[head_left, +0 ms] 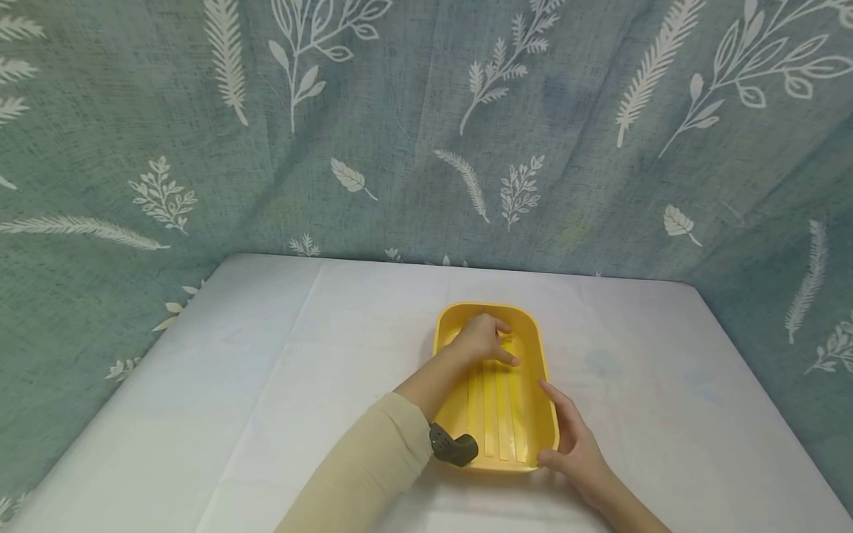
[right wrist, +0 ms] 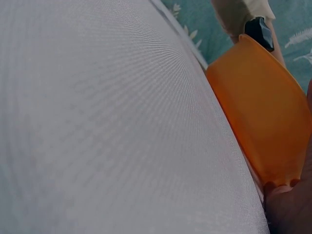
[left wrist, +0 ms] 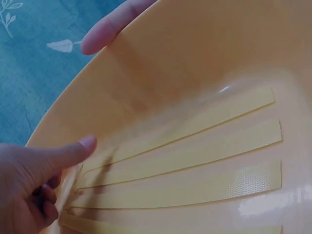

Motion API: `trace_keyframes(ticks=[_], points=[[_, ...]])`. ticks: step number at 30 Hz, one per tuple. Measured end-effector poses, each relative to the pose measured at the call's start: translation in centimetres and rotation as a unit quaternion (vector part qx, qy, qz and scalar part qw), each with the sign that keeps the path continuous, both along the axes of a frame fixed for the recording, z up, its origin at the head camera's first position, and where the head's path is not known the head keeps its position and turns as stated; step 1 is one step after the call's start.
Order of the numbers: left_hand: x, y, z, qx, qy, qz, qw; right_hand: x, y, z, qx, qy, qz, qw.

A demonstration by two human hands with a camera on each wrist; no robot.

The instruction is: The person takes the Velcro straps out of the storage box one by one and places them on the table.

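A yellow rectangular tray (head_left: 456, 411) with rounded corners stands on the white-covered table. Several flat yellow strips (left wrist: 229, 180) lie lengthwise on its bottom. My left hand (head_left: 478, 339) reaches inside toward the far end. Its thumb is apart from the index finger, and the other fingers bend beside the strip ends in the left wrist view. My right hand (head_left: 578, 448) grips the near right corner from outside, index finger along the right side and thumb at the near edge. In the right wrist view, fingertips sit low against the tray's orange-looking outer wall (right wrist: 265, 117).
A white cloth (head_left: 333, 355) covers the table. Behind and beside it hangs a blue-green curtain (head_left: 400, 133) with white leaf prints. A dark wrist device (head_left: 453, 446) on the left arm overlaps the tray's near left corner in the head view.
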State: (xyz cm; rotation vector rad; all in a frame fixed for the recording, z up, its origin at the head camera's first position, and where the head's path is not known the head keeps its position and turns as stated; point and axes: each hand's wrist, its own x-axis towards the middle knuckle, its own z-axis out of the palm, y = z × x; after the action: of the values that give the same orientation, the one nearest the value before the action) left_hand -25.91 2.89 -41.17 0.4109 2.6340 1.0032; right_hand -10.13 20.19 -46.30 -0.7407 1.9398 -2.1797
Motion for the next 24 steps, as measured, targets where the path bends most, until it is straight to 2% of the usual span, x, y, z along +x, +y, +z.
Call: trace_keyframes(ticks=[3, 7, 10, 18, 21, 24], points=[[0.14, 0.07, -0.11, -0.056, 0.028, -0.009, 0.9980, -0.07, -0.02, -0.05, -0.001, 0.003, 0.000, 1.0000], [0.39, 0.12, -0.37, -0.140, 0.081, -0.031, 0.9864, -0.09, -0.03, -0.13, -0.005, 0.003, -0.002, 1.0000], [0.54, 0.17, -0.58, -0.170, 0.104, -0.045, 0.9789, -0.04, -0.04, -0.22, -0.004, 0.003, -0.008, 1.0000], [0.58, 0.44, -0.60, -0.139, 0.106, -0.065, 0.9825, 0.06, -0.11, -0.05, 0.003, 0.005, -0.013, 0.9999], [0.45, 0.50, -0.57, -0.098, 0.089, -0.073, 0.9885, 0.06, -0.14, 0.14, 0.007, 0.000, -0.013, 0.9999], [0.26, 0.51, -0.48, -0.021, 0.056, -0.078, 0.9952, 0.01, -0.18, 0.29, 0.008, 0.000, -0.013, 0.9999]])
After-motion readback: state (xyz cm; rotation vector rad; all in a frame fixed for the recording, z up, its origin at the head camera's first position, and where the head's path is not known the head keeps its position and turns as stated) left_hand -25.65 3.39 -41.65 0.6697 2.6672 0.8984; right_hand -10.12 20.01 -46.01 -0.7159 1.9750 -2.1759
